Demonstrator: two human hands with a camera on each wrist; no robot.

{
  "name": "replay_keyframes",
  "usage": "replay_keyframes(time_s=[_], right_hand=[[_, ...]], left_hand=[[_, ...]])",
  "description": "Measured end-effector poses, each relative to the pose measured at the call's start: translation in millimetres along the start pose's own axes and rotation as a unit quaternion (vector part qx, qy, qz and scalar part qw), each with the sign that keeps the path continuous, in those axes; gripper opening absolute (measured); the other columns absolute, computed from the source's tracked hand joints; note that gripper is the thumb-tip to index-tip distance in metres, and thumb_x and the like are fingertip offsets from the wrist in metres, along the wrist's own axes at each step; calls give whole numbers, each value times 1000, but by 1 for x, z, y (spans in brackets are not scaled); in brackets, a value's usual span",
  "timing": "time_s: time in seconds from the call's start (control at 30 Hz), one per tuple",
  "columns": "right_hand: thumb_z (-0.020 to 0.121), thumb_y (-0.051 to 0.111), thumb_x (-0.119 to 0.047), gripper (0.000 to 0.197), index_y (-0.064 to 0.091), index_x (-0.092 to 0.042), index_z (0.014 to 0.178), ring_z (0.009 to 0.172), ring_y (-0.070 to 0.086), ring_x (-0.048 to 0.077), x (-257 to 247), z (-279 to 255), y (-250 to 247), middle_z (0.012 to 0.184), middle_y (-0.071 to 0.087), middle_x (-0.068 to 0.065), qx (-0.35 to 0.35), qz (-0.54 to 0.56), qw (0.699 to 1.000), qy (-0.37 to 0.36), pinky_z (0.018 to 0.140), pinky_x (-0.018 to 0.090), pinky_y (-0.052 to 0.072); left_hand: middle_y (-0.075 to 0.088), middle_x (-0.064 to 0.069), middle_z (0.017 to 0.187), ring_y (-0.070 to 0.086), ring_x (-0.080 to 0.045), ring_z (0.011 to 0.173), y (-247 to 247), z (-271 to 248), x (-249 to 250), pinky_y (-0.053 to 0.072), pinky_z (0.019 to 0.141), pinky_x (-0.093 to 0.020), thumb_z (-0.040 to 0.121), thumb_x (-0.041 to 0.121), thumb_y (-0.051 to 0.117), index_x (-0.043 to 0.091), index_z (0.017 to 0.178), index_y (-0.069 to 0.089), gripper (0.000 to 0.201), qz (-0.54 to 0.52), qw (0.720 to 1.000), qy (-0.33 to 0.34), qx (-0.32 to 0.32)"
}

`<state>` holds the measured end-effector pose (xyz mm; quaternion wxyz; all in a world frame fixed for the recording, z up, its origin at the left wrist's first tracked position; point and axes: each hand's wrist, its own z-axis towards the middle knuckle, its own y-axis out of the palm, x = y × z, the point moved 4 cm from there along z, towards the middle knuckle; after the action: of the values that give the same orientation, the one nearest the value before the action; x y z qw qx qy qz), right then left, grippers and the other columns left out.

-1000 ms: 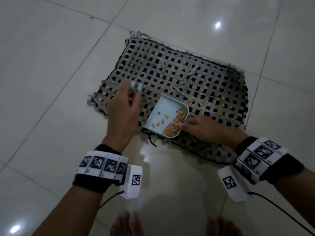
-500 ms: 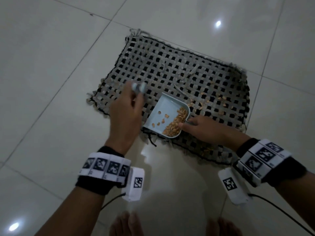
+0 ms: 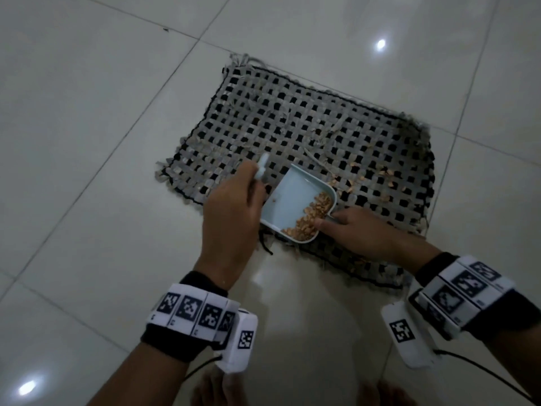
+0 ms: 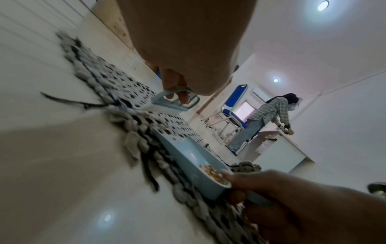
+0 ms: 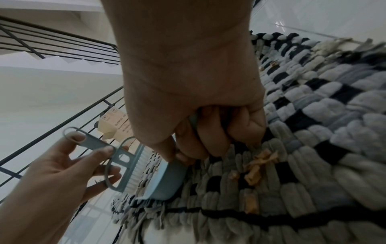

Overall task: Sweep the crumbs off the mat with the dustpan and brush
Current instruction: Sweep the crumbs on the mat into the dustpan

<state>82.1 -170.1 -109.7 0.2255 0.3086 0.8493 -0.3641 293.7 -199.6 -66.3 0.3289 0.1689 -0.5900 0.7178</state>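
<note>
A grey and black woven mat (image 3: 292, 133) lies on the tiled floor. A pale blue dustpan (image 3: 295, 206) rests on the mat's near edge with a heap of brown crumbs (image 3: 310, 218) in its near corner. My right hand (image 3: 360, 230) grips the dustpan's handle (image 5: 194, 120). My left hand (image 3: 231, 212) holds a small pale blue brush (image 5: 123, 163) by its handle, white bristles (image 5: 137, 166) close to the pan's open left side. More crumbs (image 3: 380, 177) lie loose on the mat to the right of the pan. In the left wrist view the brush (image 4: 173, 102) sits on the mat.
Glossy white floor tiles (image 3: 87, 142) surround the mat. My bare feet (image 3: 210, 391) are at the bottom edge. A railing (image 5: 62, 49) and a cardboard box (image 5: 114, 127) show behind the brush. A person (image 4: 265, 122) stands by a blue chair (image 4: 234, 105) far off.
The loose crumbs in the middle of the pan have joined the heap at its near corner. My left hand and brush have shifted slightly toward the pan's mouth.
</note>
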Motion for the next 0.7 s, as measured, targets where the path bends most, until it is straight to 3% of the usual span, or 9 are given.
replay_keyframes(time_s=[0.07,0.13,0.23,0.33,0.43,0.53,0.63,0.7], right_hand=[[99,46,-50,29,64,-30,88,43,51,-13,0,0,1,47,57,-26,-3,9,1000,4,44,6,32],[97,47,-53,35,68,-25,91,47,54,-5,3,1,1,55,61,-15,1,11,1000,7,50,13,36],[96,47,-55,45,73,-19,89,49,51,9,5,0,1,60,59,-2,-3,-2,1000,14,54,23,38],[97,48,-53,53,69,-9,77,40,42,7,8,-3,-1,53,49,-1,4,-3,1000,11,52,25,34],[98,48,-50,52,58,-13,63,33,35,4,9,-7,-1,50,41,-3,10,-5,1000,3,49,25,28],[98,46,-52,52,67,-9,78,38,39,3,11,-8,0,56,47,-1,-1,-14,1000,15,49,25,30],[99,46,-50,51,63,-13,69,37,38,3,10,-8,-1,54,45,-2,-4,-14,1000,16,50,25,29],[98,46,-51,51,65,-11,72,42,40,8,11,-10,-2,54,46,-2,-4,-14,1000,13,51,26,30]], left_hand=[[48,6,64,44,-11,54,1,3,-4,32,47,-29,106,21,48,18,98,51,9,18,1000,0,-15],[47,9,65,44,-7,54,8,0,3,30,46,-25,106,21,48,17,100,52,8,4,999,4,-39],[57,3,72,56,-12,57,11,-6,16,43,44,-32,106,24,47,19,99,50,9,-61,996,-4,-60],[60,2,71,58,-12,55,-4,1,13,47,43,-30,106,23,48,19,100,51,8,-114,993,-36,-17],[56,7,68,56,-13,56,-15,11,1,43,44,-27,106,21,48,22,99,49,7,-94,994,-49,15],[57,7,69,55,-11,56,-4,9,4,42,44,-29,106,26,47,25,101,49,6,-61,997,-35,-21],[59,5,72,59,-11,59,14,-3,24,47,45,-33,107,27,48,28,98,46,9,-80,995,-8,-66],[62,4,75,62,-9,62,15,-7,33,50,47,-35,107,27,47,25,101,49,6,-101,992,-1,-76]])
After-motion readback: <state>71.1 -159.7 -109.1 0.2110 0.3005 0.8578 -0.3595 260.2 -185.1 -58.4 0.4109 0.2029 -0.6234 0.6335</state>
